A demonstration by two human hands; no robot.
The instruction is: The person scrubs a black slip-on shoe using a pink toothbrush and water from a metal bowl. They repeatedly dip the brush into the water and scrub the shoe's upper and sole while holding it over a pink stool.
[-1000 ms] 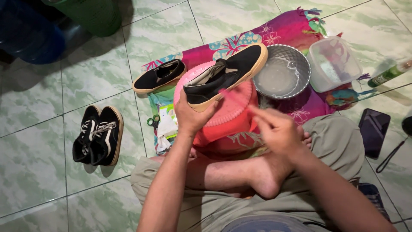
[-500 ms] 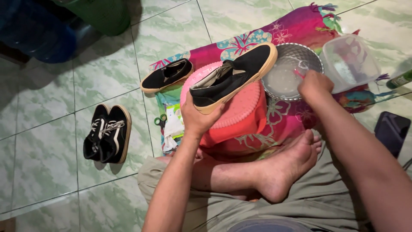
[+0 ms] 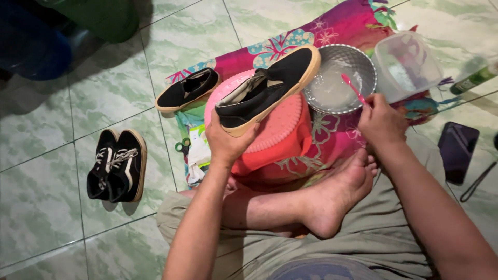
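Note:
My left hand (image 3: 226, 141) grips the heel of a black slip-on shoe with a tan sole (image 3: 264, 89), held above a pink round stool (image 3: 282, 129). My right hand (image 3: 381, 122) holds a pink toothbrush (image 3: 353, 88) whose head reaches into a metal bowl of cloudy water (image 3: 340, 78). The matching black slip-on (image 3: 188, 89) lies on the colourful cloth (image 3: 332, 26) to the left of the stool.
A clear plastic container (image 3: 406, 65) stands right of the bowl, with a green bottle (image 3: 474, 78) beyond. A pair of black lace-up sneakers (image 3: 118, 166) sits on the tiled floor at left. Scissors (image 3: 181, 147) and a packet lie by the stool. A dark phone (image 3: 457, 150) is at right.
My right hand moved from my lap out to the metal bowl and now holds the pink toothbrush over it. The left hand kept the shoe on the stool.

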